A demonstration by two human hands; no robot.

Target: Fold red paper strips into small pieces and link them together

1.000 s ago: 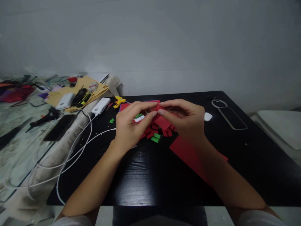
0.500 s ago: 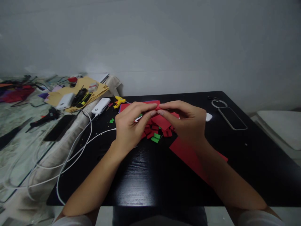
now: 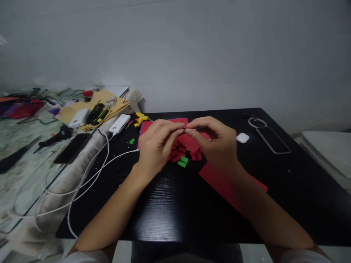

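Above the middle of the table, my left hand (image 3: 158, 146) and my right hand (image 3: 216, 140) meet at their fingertips. Both pinch a small red paper piece (image 3: 185, 129), of which only a sliver shows between thumbs and forefingers. Below them lies a pile of folded red paper pieces (image 3: 179, 149) with a green folded piece (image 3: 182, 161) at its near edge. A larger red sheet (image 3: 193, 141) rests on the pile. Another red sheet (image 3: 219, 184) lies flat beneath my right wrist, partly hidden by the forearm.
On the black table (image 3: 156, 208) are a yellow glue gun (image 3: 140, 119), a white power bank (image 3: 119, 124) with a cable, a white earbud case (image 3: 242, 137) and a phone (image 3: 273, 140). Left of it, a cluttered surface holds a black glue gun (image 3: 53, 138) and brown envelopes (image 3: 109, 113).
The red piece between my fingertips shows less than before. My hands have drawn slightly apart at the knuckles, and the whole view has shifted a little.
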